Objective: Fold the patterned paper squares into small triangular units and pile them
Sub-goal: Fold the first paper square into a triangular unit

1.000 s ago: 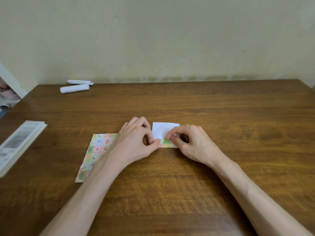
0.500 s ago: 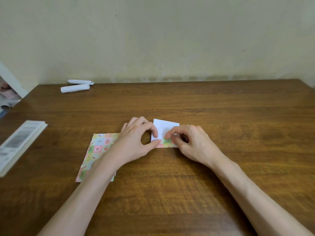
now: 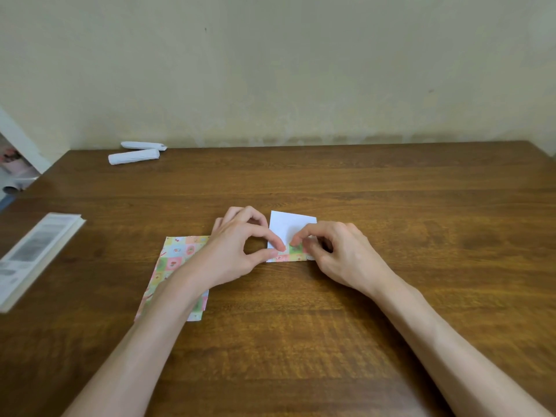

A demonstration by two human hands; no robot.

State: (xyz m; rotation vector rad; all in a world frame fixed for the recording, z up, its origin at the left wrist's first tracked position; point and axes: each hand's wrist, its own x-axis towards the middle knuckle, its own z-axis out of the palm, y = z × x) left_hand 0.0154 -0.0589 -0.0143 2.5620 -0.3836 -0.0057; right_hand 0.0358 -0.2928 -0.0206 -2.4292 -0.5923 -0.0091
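A small paper square (image 3: 290, 228) lies white side up at the table's middle, its near edge folded over so a strip of pastel pattern shows. My left hand (image 3: 237, 251) pinches the strip's left end between thumb and forefinger. My right hand (image 3: 337, 254) pinches the strip from the right, its fingers curled over the paper. A stack of patterned paper squares (image 3: 177, 257) lies to the left, partly hidden under my left forearm.
The wooden table (image 3: 391, 191) reaches to a pale wall at the back. Two white rolled papers (image 3: 134, 156) lie at the far left. A white book (image 3: 33, 254) sits at the left edge.
My left thumb and forefinger have slid a little right along the folded strip, closing toward the right hand's fingertips. The right hand has barely moved.
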